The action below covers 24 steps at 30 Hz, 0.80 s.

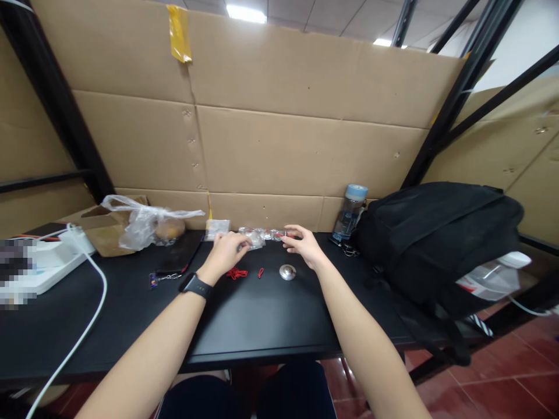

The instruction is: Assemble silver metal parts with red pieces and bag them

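My left hand (227, 251), a dark watch on its wrist, is at the back of the black desk. Its fingers are curled in at the edge of a small clear plastic bag (257, 240) and look closed on it. My right hand (302, 245) hovers a little to the right, thumb and fingers apart. Beyond its fingertips are small silver-and-red pieces (276, 235), partly hidden. Closer to me lie a round shiny metal disc (287, 272), a small red cord loop (261, 272) and a tangled bundle of red cord (237, 273).
A white packet (217, 228) lies by the cardboard wall (262, 145). Leftward are a dark flat case (179, 256), a knotted plastic bag (151, 224), a cardboard box (102, 230) and a white cable (101, 291). A blue-lidded bottle (348, 214) and black backpack (437, 238) stand right.
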{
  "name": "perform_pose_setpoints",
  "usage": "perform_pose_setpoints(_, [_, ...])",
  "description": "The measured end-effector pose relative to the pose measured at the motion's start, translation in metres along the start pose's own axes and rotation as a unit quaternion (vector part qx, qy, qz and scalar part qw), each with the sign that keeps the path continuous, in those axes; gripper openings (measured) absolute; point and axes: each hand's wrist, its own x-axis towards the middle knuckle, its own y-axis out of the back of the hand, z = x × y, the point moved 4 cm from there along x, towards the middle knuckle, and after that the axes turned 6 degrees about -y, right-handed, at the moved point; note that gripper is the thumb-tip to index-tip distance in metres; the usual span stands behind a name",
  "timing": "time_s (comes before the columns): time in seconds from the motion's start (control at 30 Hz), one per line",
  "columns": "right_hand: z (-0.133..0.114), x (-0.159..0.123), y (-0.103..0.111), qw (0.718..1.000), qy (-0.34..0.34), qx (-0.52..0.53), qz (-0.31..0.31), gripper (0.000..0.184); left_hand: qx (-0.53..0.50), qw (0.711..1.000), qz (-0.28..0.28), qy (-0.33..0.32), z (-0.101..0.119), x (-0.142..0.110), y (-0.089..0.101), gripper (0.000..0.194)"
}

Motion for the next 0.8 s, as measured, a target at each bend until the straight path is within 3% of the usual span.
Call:
perform_pose_setpoints(0.17, [-0.002, 0.000, 0.002, 0.998, 0.030, -0.062, 0.015, 0.046, -0.004, 0.995, -0.044, -0.085, 0.028, 0.001, -0.025, 0.030])
perform_pose_setpoints(0.4, [0.005, 0.007, 0.004, 0.980, 0.089, -0.177, 0.029, 0.045, -0.042, 0.984, -0.134, -0.112, 0.029, -0.004, -0.039, 0.030])
perform_pose_setpoints(0.53, [0.004, 0.005, 0.003, 0.945, 0.137, -0.297, 0.021, 0.044, -0.078, 0.979, -0.159, -0.101, 0.032, -0.004, -0.040, 0.029])
perform_pose_setpoints(0.63, [0.001, 0.002, 0.000, 0.909, 0.173, -0.380, 0.014, 0.044, -0.074, 0.977, -0.172, -0.106, 0.035, -0.004, -0.044, 0.039])
perform_pose_setpoints(0.8, [0.002, 0.001, -0.003, 0.890, 0.155, -0.427, -0.017, 0.030, -0.033, 0.982, -0.151, -0.104, 0.034, -0.005, -0.052, 0.041])
